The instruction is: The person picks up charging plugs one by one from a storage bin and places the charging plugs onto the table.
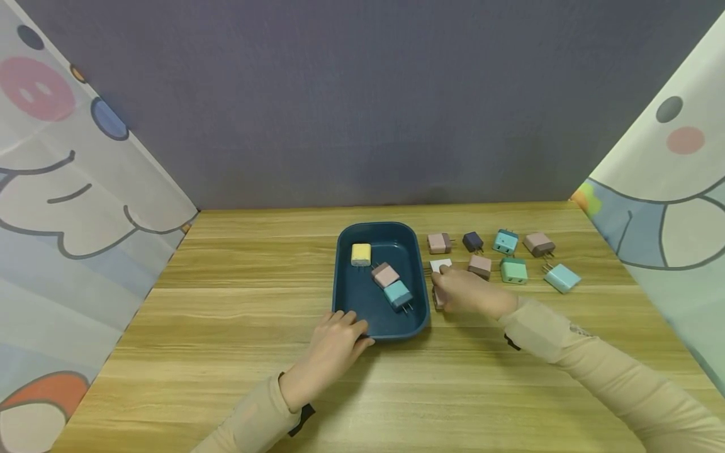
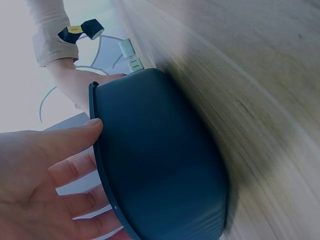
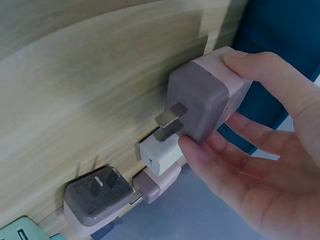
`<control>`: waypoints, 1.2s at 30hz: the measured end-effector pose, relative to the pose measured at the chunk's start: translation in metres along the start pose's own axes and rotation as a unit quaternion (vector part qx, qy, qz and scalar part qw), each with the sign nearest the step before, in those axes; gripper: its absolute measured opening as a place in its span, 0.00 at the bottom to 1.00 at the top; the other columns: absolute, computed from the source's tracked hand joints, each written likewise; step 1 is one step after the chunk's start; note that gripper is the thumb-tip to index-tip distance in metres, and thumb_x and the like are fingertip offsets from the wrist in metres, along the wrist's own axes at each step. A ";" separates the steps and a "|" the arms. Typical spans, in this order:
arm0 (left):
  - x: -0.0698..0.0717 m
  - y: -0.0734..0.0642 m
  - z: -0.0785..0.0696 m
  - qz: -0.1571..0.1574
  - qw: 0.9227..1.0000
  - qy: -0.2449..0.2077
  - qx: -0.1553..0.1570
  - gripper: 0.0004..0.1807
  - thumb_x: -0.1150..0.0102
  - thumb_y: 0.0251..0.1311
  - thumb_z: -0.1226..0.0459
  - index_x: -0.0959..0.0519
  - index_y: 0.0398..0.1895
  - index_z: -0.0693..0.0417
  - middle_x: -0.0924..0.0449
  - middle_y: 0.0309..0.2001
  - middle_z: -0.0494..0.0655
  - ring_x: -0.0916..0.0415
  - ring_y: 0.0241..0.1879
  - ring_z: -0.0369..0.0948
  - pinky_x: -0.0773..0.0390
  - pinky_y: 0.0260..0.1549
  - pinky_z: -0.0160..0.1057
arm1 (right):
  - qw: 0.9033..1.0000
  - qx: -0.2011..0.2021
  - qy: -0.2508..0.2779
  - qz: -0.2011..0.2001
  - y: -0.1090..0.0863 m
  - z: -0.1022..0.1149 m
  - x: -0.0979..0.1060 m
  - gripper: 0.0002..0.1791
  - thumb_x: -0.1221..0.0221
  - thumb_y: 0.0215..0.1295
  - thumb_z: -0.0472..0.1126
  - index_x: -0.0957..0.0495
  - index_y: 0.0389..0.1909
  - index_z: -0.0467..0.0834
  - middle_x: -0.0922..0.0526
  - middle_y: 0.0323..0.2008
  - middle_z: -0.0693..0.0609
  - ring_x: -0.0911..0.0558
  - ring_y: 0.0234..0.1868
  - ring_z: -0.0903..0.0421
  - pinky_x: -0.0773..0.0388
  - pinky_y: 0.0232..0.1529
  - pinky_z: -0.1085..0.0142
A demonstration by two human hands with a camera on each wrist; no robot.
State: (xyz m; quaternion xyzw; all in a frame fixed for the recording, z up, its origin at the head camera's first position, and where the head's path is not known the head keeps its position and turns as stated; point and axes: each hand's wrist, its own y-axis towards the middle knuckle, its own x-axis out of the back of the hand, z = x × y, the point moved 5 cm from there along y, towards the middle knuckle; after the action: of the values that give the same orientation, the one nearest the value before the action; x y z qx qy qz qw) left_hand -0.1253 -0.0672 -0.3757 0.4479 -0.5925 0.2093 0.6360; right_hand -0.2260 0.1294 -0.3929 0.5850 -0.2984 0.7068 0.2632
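Observation:
In the right wrist view my right hand (image 3: 270, 145) pinches a pink and grey-brown plug charger (image 3: 200, 95), its two metal prongs pointing away from the palm. The head view shows this hand just right of a dark blue tray (image 1: 362, 308). My left hand (image 1: 338, 346) grips the tray's near left rim, the thumb on the outside and the fingers over the edge. Inside the tray lie a yellow charger (image 1: 360, 253), a pink and brown charger (image 1: 385, 275) and a blue charger (image 1: 398, 294). Beside my right fingers is a white charger (image 1: 440, 264), partly covered.
Right of the tray, more chargers lie on the wooden table (image 1: 249, 270): pink-brown (image 1: 438, 243), navy (image 1: 472, 242), blue (image 1: 505, 241), another pink-brown (image 1: 539, 244), a brown-topped one (image 1: 479, 267), green (image 1: 513, 270) and light blue (image 1: 562, 277). A grey panel (image 1: 362, 126) stands behind.

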 end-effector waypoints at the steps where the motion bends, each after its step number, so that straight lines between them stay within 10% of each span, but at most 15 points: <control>1: 0.000 0.000 0.000 0.001 1.000 -0.001 0.001 0.08 0.36 0.46 0.56 0.23 0.21 0.47 0.32 0.20 0.39 0.36 0.21 0.37 0.35 0.25 0.34 | 1.000 0.002 0.001 -0.004 0.000 0.000 0.000 0.16 0.36 0.36 0.33 0.29 0.30 0.35 0.31 0.24 0.47 0.30 0.24 0.55 0.32 0.24 0.66; 36: -0.002 -0.001 0.001 0.012 1.000 -0.015 0.010 0.08 0.37 0.48 0.56 0.23 0.20 0.47 0.33 0.20 0.39 0.37 0.22 0.37 0.32 0.28 0.38 | 1.000 -0.010 -0.009 -0.004 0.000 0.001 -0.008 0.15 0.33 0.41 0.36 0.27 0.28 0.37 0.30 0.25 0.47 0.29 0.26 0.54 0.30 0.27 0.65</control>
State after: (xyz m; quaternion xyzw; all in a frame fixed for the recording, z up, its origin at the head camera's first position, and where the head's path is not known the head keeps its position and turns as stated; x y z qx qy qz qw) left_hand -0.1259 -0.0677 -0.3783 0.4499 -0.6053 0.2161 0.6201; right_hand -0.2237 0.1284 -0.4009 0.5904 -0.3051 0.6971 0.2691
